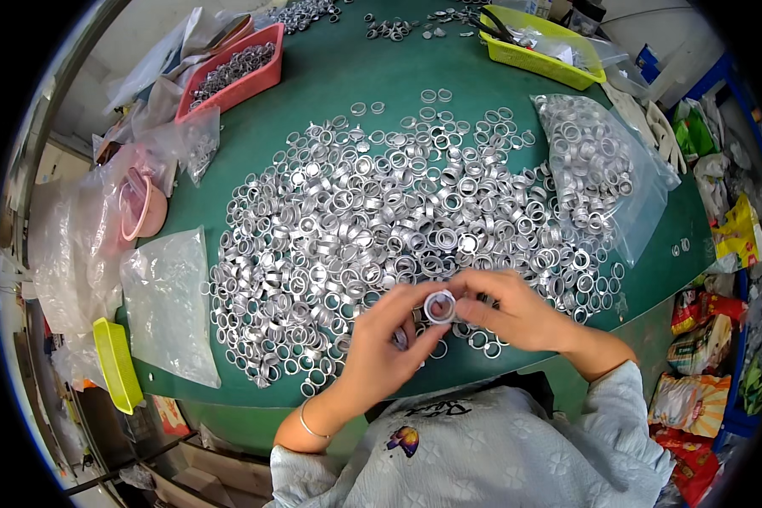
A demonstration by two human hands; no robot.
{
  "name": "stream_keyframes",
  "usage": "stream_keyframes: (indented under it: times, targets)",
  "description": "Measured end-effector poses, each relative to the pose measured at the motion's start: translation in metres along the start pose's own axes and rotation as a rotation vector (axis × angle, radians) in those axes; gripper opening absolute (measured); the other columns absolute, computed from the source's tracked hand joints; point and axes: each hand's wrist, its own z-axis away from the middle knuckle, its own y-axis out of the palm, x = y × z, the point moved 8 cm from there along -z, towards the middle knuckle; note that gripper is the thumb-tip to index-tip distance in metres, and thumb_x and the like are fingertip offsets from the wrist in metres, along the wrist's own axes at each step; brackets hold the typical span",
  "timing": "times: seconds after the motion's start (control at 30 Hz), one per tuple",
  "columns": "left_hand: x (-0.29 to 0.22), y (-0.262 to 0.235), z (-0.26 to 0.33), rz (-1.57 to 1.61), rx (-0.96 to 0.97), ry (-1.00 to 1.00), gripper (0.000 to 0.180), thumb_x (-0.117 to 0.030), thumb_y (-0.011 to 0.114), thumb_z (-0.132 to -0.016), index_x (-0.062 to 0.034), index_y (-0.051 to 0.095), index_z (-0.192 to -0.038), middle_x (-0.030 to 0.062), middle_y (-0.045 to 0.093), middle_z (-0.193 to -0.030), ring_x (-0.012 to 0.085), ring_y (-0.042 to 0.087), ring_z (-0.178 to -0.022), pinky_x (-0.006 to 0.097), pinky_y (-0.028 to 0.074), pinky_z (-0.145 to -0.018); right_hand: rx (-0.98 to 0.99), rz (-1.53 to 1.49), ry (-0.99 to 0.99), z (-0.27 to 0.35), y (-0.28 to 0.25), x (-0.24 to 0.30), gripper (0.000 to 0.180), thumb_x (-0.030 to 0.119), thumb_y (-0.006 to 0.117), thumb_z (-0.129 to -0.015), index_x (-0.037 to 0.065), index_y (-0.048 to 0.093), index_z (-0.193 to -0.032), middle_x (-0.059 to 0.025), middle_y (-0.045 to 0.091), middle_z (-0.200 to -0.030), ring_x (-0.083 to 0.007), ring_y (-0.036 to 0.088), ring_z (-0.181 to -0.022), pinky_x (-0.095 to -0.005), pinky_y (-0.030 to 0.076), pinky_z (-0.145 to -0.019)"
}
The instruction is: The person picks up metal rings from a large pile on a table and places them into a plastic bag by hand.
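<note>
A silver metal ring (439, 307) is held up between my two hands, above the near edge of a wide heap of similar rings (372, 212). My left hand (389, 334) pinches it from the left with thumb and forefinger, and another ring (400, 339) shows within its curled fingers. From the other side, the thumb and fingertips of my right hand (504, 309) close on the same ring. Whether the right fingers hold anything more is hidden.
Green table (330, 76) under the rings. A clear bag of rings (588, 161) lies at right, an unfilled-looking plastic bag (169, 305) at left. A red basket (271, 72) of small parts and a yellow basket (538, 59) stand at the back; a narrow yellow tray (117, 364) sits at the left edge.
</note>
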Motion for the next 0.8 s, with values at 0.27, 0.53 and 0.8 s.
stream_keyframes:
  times: [0.27,0.53,0.8]
  targets:
    - [-0.013,0.003,0.016,-0.043,-0.035,0.145,0.043,0.003,0.072,-0.069,-0.0031,0.061,-0.11,0.0066,0.058,-0.093,0.0066,0.047,-0.054,0.019,0.037,-0.048,0.064,0.087,-0.102,0.011,0.017,0.009,0.021,0.015,0.049,-0.092,-0.002,0.052,-0.081,-0.0161,0.055,-0.074,-0.0349,0.056,-0.071,-0.0399,0.043,-0.062]
    - [-0.027,0.02,0.043,-0.412,-0.058,0.292,0.044,-0.006,0.072,-0.071,-0.0062,0.059,-0.114,0.0055,0.057,-0.106,0.016,0.059,-0.056,0.027,0.047,-0.045,-0.044,0.093,-0.062,0.043,0.03,0.003,0.03,0.022,0.066,-0.085,0.0,0.055,-0.103,-0.0095,0.059,-0.074,-0.0163,0.061,-0.064,-0.0292,0.049,-0.055]
    - [-0.045,0.042,0.066,-0.505,-0.028,0.414,0.045,0.0,0.073,-0.067,-0.0066,0.062,-0.111,0.0087,0.058,-0.099,0.0156,0.056,-0.057,0.026,0.046,-0.047,-0.083,-0.361,-0.064,0.078,0.047,-0.015,0.023,0.017,0.059,-0.09,0.001,0.053,-0.106,-0.0032,0.059,-0.077,-0.0082,0.054,-0.073,-0.0272,0.045,-0.063]
